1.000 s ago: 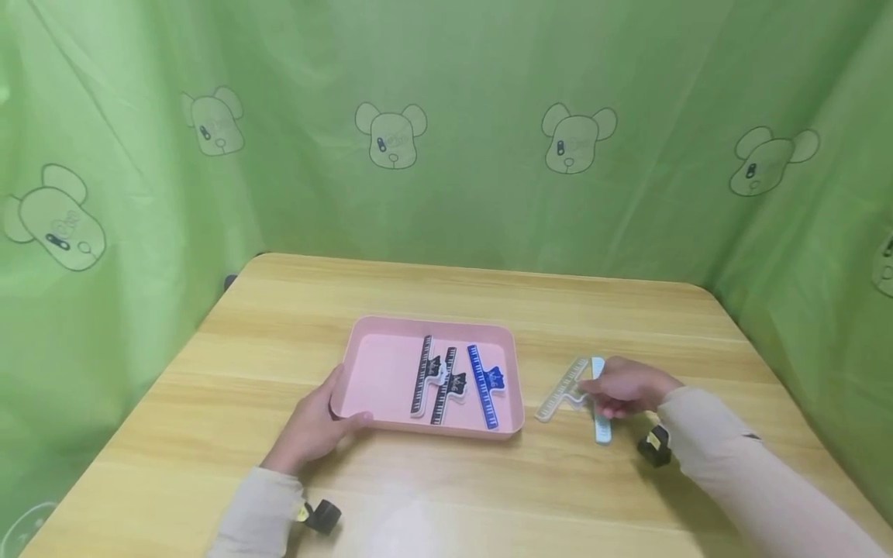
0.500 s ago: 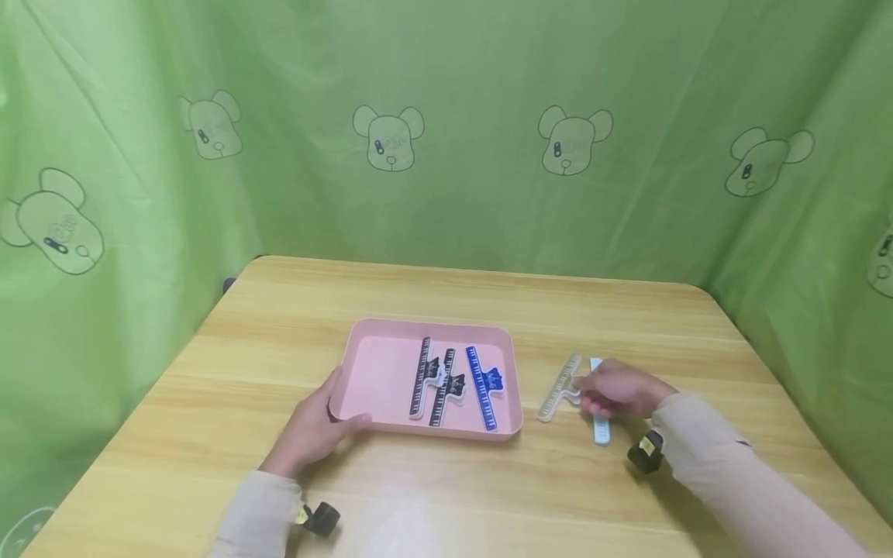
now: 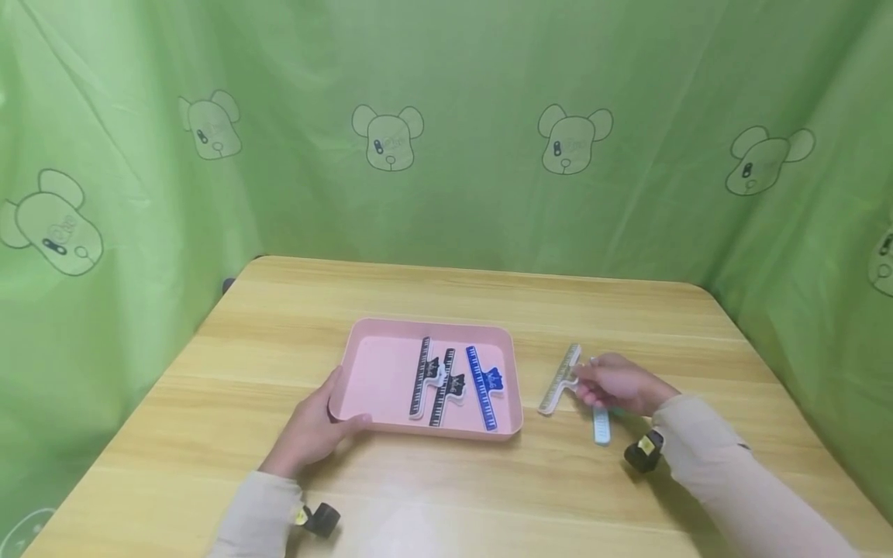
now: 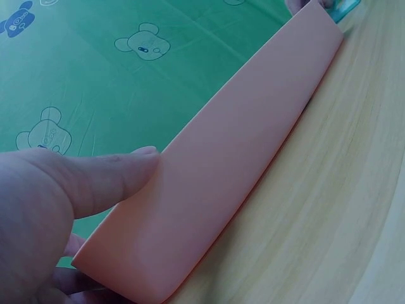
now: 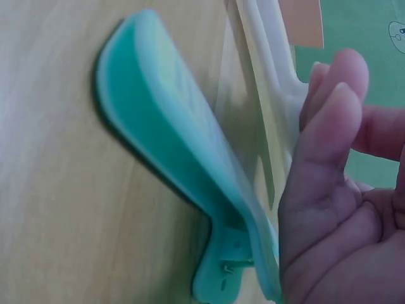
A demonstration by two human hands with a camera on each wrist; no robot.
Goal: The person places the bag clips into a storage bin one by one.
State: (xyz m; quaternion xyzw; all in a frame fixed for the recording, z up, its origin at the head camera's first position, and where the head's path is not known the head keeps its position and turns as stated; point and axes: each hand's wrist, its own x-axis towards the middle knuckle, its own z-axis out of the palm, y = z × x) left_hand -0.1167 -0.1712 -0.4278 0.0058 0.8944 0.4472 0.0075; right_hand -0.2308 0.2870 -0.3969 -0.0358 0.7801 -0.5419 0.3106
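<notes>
In the head view my left hand (image 3: 312,425) grips the near left corner of a pink tray (image 3: 377,376). Its thumb lies along the front wall in the left wrist view. To the tray's right, my right hand (image 3: 624,386) pinches a pale piano-key clip (image 3: 560,381) by its handle, the long bar slanting over the table. Under that hand lies a light teal clip (image 3: 601,426), partly hidden by the fingers; its hinge shows in the right wrist view. Inside the tray are two black piano-key clips (image 3: 421,380), close together, and one blue clip (image 3: 481,391).
The wooden table (image 3: 488,496) has rounded far corners. A green curtain (image 3: 481,217) with bear-head prints hangs around its back and sides. A small black wrist camera (image 3: 643,452) juts out beneath the right cuff, another (image 3: 323,519) beside the left.
The right hand has raised the pale clip a little, its bar turning steeper and moving away from the teal clip, which stays on the table. The left hand and tray have kept their place.
</notes>
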